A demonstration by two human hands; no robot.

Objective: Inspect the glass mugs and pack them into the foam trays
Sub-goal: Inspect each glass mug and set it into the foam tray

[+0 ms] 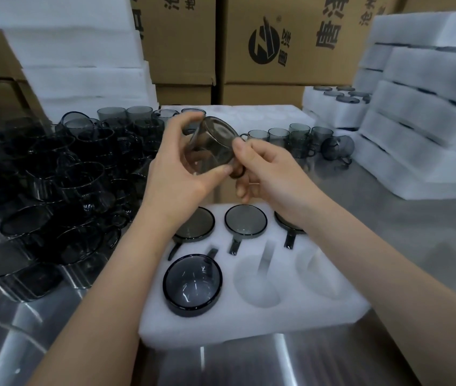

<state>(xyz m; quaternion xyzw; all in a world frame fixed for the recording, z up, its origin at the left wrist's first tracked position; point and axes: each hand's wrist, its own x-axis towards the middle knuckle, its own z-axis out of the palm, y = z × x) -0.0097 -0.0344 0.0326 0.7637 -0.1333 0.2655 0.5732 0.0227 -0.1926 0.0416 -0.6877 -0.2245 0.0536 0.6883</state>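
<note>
A smoky grey glass mug is held tilted above the table, its base turned up and away. My left hand grips its body, thumb under the rim. My right hand pinches the handle side. Below lies a white foam tray with six round pockets. The three far pockets hold mugs, such as the middle one. A mug fills the near left pocket. The near middle pocket and near right pocket hold nothing.
A dense pile of loose grey mugs covers the steel table on the left. More mugs stand behind my hands. Filled foam trays are stacked at right, foam sheets at back left, cardboard boxes behind.
</note>
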